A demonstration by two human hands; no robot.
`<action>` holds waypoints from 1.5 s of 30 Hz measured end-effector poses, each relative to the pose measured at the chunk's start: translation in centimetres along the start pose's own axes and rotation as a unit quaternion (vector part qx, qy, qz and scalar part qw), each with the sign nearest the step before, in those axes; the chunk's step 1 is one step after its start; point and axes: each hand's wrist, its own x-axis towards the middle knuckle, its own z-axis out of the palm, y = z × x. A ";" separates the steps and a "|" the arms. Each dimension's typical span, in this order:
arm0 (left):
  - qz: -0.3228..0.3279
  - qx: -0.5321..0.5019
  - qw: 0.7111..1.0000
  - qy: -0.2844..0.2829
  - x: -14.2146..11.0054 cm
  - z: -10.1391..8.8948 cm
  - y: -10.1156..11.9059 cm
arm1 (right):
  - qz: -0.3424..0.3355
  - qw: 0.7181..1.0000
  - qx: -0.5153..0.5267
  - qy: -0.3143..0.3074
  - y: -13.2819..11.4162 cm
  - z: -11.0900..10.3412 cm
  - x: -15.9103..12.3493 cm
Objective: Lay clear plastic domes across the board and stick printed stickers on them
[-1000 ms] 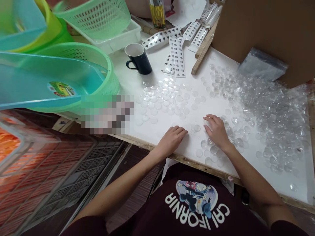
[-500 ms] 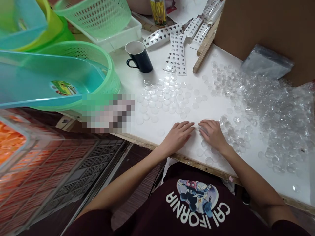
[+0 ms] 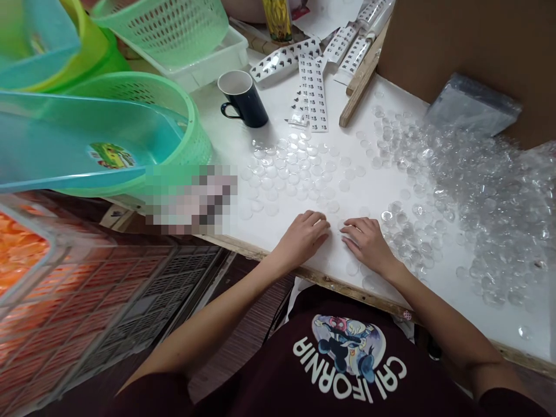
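My left hand (image 3: pixel 306 236) rests near the table's front edge, palm down, fingers bent loosely and a little apart. Its thumb side is partly hidden. Facing it across a narrow gap is my right hand (image 3: pixel 367 242), with thumb and fingers apart and nothing visible between them. Just beyond the hands, a loose clear disc (image 3: pixel 333 207) lies flat. A single layer of clear round discs (image 3: pixel 292 168) spreads farther back to the left. Beside my right hand lies a small heap of the same discs (image 3: pixel 408 237).
A large pile of clear discs (image 3: pixel 482 191) covers the table's right side, below a plastic-wrapped packet (image 3: pixel 473 107). A dark mug (image 3: pixel 249 104), printed sticker strips (image 3: pixel 313 92) and a wooden bar (image 3: pixel 362 90) stand behind. Green basket (image 3: pixel 202 136) and blue tub (image 3: pixel 56 136) crowd the left.
My hands came together near the front edge, then drew slightly apart. My right hand has moved left from its earlier place. A loose disc now shows just beyond my left fingertips.
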 end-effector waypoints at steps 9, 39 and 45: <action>-0.003 -0.065 0.991 -0.120 -2.8 0.6 0.6 | 0.037 0.999 0.000 -0.037 0.9 -1.4 -4.5; 0.055 -0.087 0.994 0.023 -4.7 -0.2 -1.3 | 0.058 0.997 0.035 0.033 0.2 0.2 -2.4; 0.086 -0.023 0.996 0.007 -3.1 0.8 0.8 | 0.045 0.994 0.094 0.029 -0.4 0.6 -1.5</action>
